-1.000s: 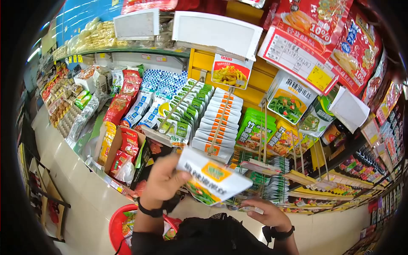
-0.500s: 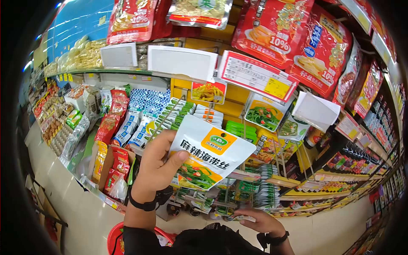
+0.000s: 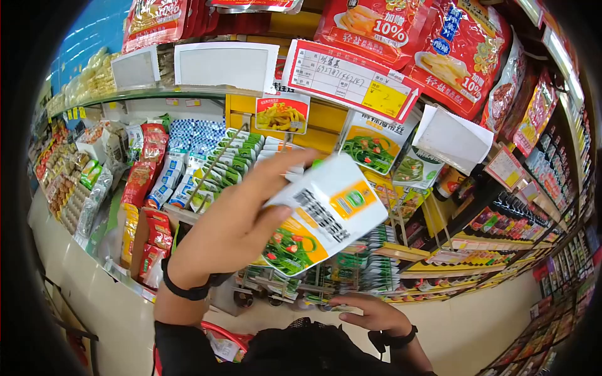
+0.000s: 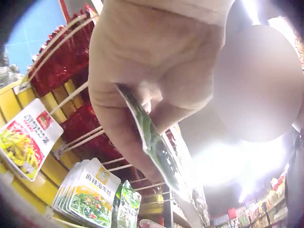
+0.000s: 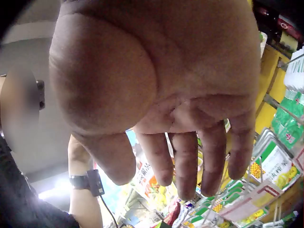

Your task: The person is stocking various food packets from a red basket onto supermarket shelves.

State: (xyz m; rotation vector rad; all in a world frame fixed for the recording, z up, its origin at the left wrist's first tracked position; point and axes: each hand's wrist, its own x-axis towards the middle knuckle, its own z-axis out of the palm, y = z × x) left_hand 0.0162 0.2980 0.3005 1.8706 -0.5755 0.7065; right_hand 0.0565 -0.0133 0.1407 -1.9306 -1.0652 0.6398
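My left hand (image 3: 229,216) pinches a flat white-and-orange packet (image 3: 342,207) of shredded kelp, thumb on the printed front and fingers behind it. The packet is tilted, its picture of green strands at the lower left. In the left wrist view the same packet (image 4: 154,142) shows edge-on between thumb and fingers. My right hand (image 3: 376,313) hangs low at the right, its fingers extended. Its palm (image 5: 166,80) holds nothing in the right wrist view. Matching kelp packets (image 3: 376,141) hang on a hook beyond the held one.
Hooks with white-and-orange packets (image 4: 95,194) stick out from a yellow backboard (image 4: 47,168). Price cards (image 3: 357,81) line the shelf above, with red bags (image 3: 376,28) over them. An open box of red packets (image 3: 153,238) stands at the left. A red basket (image 3: 219,332) is below me.
My left hand has come up closer to the camera, and the packet has turned clockwise. The shelves have shifted left in the head view. The right hand stays low with its fingers extended.
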